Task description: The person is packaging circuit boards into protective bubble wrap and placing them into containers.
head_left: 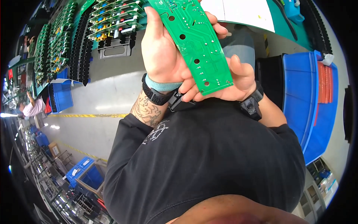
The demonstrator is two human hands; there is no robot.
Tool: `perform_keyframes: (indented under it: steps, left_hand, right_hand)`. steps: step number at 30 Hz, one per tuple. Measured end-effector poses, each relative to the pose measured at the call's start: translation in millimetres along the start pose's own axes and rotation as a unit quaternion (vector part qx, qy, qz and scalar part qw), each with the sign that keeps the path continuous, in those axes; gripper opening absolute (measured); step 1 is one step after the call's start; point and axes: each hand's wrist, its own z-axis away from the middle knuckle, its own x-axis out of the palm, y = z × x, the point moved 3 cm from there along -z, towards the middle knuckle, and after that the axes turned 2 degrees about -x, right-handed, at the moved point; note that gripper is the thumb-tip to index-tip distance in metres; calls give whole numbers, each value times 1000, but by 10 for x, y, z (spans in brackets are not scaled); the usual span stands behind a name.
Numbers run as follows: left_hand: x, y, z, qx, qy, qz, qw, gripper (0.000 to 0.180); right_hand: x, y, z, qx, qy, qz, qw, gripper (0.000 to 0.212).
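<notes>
A long green circuit board [194, 41] with several round holes is held up in front of my chest, solder side toward me. My left hand [162, 48] grips its upper and middle part, fingers wrapped behind it and fingertips showing at its right edge. My right hand [231, 80] cups the board's lower end, thumb pressed along the right edge. A black tool handle [178, 100] pokes out under my right palm; what holds it is hidden. Each wrist carries a black strap, the left also a light blue band.
A black rack [112, 22] filled with green populated boards stands at the upper left on a green bench. White paper [242, 13] lies at the top right. A blue plastic crate [305, 100] sits to my right. More blue crates and a distant person are at far left.
</notes>
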Motion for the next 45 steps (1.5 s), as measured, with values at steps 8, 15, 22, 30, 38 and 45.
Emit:
perform_keyframes:
  steps: [8,15,22,30,38,45]
  left_hand:
    - [-262,-17,-311,-33,124,-22,992,74]
    - [-661,130,-709,-98,86,-85,988,83]
    - [-1148,404,-1208,-34,158,-95,982,82]
    - [-1137,506,-1602,-59,230,-82,968,79]
    - [-838,290,-1526,-51,168,-83,981,84]
    - [-539,-76,-1108,-44,80,-135,987,88]
  right_hand:
    - [-1361,-428,1740,-188,367,153,898,65]
    - [-3763,248,3229,12,690,108,715,32]
    - [-4505,-149,3287,130,682,149,704,30]
    - [-4559,-322,3434,217,670,170,689,28]
    - [-4568,-463,3630,237,654,253,672,27]
    - [-4512,-215,3752,223,645,331,651,26]
